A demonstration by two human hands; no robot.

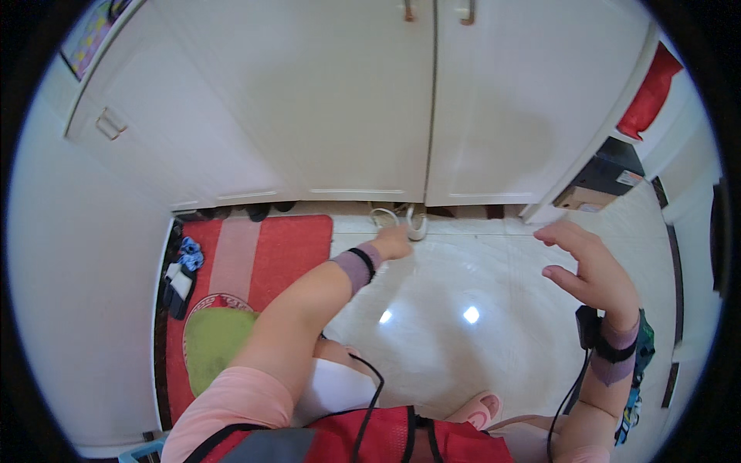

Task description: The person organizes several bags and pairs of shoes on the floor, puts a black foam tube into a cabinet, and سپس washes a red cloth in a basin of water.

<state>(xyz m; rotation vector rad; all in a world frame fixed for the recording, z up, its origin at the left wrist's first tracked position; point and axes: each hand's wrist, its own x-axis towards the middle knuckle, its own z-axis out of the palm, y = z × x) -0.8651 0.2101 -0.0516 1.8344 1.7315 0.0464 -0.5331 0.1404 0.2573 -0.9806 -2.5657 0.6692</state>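
Observation:
My left hand [395,242] reaches down just in front of a pair of white shoes. One white shoe [416,222] stands to its right, its heel out on the floor; the other white shoe [384,217] lies behind my fingers, partly under the white cabinet [359,116]. Whether the fingers touch a shoe cannot be told. My right hand [590,269] hangs in the air at the right, fingers bent and apart, with nothing in it. Both wrists wear a purple band with a black strap.
A red mat [292,254] with a green cushion [217,344] lies at the left, beside dark footwear [179,286] by the wall. Dark shoes [258,212] show under the cabinet. A black box [615,168] sits on a cardboard box [584,198] at the right. Black cables hang near my body.

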